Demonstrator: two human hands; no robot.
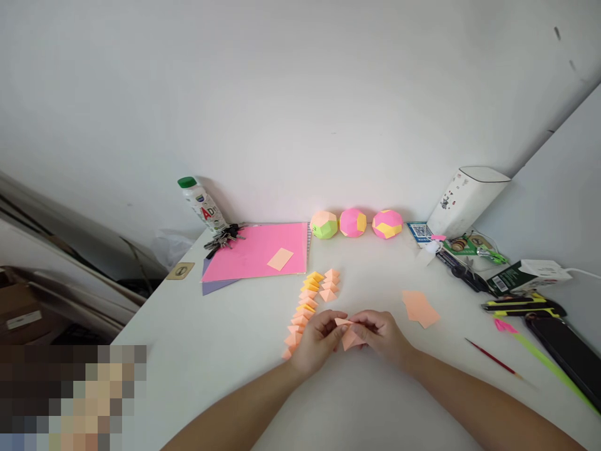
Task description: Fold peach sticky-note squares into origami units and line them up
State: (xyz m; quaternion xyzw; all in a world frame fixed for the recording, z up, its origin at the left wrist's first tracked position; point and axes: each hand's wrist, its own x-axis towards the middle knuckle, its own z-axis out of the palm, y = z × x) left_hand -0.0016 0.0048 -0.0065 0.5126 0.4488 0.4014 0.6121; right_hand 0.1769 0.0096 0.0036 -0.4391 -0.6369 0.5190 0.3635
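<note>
My left hand and my right hand meet over the front middle of the table, both closed on one piece of peach paper. The paper is partly folded, with a pointed lower corner showing between the hands; the fingers cover some of it. Just left of my left hand runs a row of folded paper pieces in peach and orange, overlapping one another. A shorter row of peach folded pieces lies beyond the hands. To the right are flat peach paper sheets.
Three paper balls line the wall. At the left, a pink folder bears keys and a peach slip, near a white bottle. Rightward lie a thin brush, a utility knife and a black phone.
</note>
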